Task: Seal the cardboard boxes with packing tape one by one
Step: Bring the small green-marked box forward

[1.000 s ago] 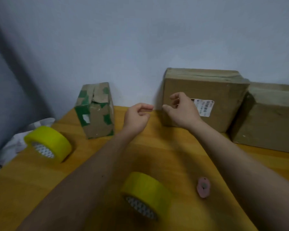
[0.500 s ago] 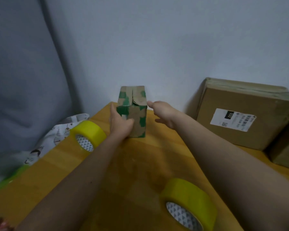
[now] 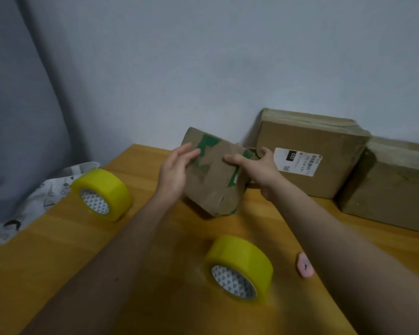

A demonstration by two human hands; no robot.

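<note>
Small box [image 3: 213, 175] tilted between flat left hand [image 3: 173, 174] and right hand's [image 3: 261, 169] grip, far side hidden.

One head-worn camera looks forward and down, close over a wooden table [image 3: 58, 250], walls beyond at twelve o'clock.

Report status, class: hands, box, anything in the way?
Left hand flat against small green-patched box; right hand grips its far side. Box tilted, unsealed. Tape roll untouched in front.
</note>
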